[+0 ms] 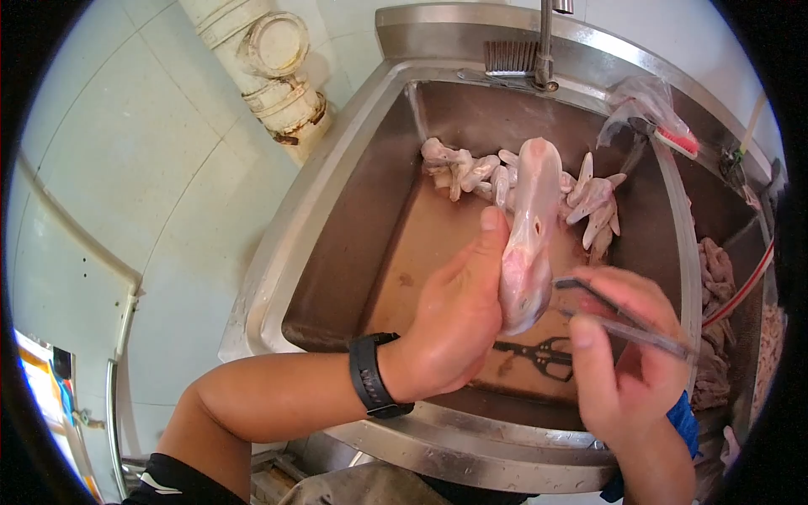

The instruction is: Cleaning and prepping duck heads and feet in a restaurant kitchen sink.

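Observation:
My left hand point(454, 309) grips a plucked duck head point(536, 196) upright over the sink basin, bill pointing up, thumb along its side. Its skin is pale pink and wet, with a small dark opening partway along the bill. To the right, my right hand point(637, 353) holds metal tweezers point(631, 319), their tips apart and close to the lower end of the head without clearly touching it. The right hand is slightly blurred. Below, black-handled scissors point(546, 358) lie on the basin floor, partly hidden behind my left hand.
Several more duck heads point(480, 173) are heaped at the back of the stainless steel sink point(341, 240). A brush point(511, 58) rests by the faucet point(546, 44). A plastic bag point(644, 101) and a pink-bristled brush point(677, 142) sit on the divider. Meat-like pieces point(716, 271) fill part of the right compartment.

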`<act>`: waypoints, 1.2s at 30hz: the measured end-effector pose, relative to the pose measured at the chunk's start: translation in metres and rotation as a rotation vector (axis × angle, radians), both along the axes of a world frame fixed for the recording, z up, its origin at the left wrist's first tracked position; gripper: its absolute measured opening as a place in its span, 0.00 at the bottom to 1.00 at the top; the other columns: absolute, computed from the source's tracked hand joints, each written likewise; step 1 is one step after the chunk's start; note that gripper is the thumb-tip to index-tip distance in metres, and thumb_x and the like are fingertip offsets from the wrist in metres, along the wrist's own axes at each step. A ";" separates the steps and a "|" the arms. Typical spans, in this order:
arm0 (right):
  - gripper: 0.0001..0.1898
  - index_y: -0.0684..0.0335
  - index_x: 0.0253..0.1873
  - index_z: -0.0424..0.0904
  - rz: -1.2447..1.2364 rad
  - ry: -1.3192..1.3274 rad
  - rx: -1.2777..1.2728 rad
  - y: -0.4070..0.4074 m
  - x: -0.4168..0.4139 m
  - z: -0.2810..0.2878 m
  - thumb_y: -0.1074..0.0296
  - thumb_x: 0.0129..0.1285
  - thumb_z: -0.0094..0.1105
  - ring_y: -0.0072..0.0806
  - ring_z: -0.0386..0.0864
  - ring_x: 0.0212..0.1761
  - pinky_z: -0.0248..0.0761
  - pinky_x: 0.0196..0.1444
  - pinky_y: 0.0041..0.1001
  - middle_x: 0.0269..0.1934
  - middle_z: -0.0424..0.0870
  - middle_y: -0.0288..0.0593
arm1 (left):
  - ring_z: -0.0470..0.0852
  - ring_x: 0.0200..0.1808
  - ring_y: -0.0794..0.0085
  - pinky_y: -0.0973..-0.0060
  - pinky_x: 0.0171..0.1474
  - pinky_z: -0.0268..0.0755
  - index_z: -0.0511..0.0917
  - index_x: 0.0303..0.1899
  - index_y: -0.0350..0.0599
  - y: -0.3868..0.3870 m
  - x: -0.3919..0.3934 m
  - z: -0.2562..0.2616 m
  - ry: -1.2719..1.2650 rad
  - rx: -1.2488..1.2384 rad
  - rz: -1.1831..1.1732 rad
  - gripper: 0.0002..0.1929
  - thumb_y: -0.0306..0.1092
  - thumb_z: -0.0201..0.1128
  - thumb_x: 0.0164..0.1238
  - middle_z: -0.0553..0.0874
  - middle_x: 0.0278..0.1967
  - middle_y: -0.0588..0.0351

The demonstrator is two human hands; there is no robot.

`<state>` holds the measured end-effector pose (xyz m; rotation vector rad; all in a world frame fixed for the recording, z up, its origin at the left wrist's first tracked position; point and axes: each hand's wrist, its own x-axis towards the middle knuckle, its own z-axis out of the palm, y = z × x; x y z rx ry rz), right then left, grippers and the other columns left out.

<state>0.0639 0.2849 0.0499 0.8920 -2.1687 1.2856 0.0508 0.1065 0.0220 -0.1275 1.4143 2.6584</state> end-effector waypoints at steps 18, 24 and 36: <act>0.18 0.68 0.57 0.84 -0.145 -0.046 -0.072 -0.001 -0.011 -0.012 0.78 0.63 0.74 0.35 0.89 0.48 0.83 0.51 0.30 0.49 0.90 0.53 | 0.84 0.44 0.75 0.72 0.53 0.77 0.81 0.57 0.44 0.002 -0.001 0.001 -0.025 0.049 -0.024 0.28 0.59 0.45 0.88 0.87 0.44 0.58; 0.21 0.67 0.57 0.84 -0.033 0.079 0.078 -0.006 0.001 0.004 0.78 0.58 0.77 0.41 0.90 0.48 0.83 0.51 0.31 0.49 0.89 0.58 | 0.84 0.45 0.75 0.73 0.52 0.76 0.81 0.57 0.43 0.001 -0.002 -0.002 -0.035 0.016 -0.065 0.29 0.60 0.44 0.87 0.87 0.44 0.57; 0.05 0.69 0.45 0.81 -0.002 -0.314 -0.116 0.014 -0.014 -0.011 0.75 0.72 0.57 0.27 0.82 0.32 0.73 0.36 0.27 0.32 0.84 0.45 | 0.83 0.33 0.73 0.72 0.33 0.74 0.79 0.51 0.55 -0.021 -0.018 -0.004 -0.161 0.294 -0.164 0.20 0.56 0.44 0.88 0.86 0.38 0.60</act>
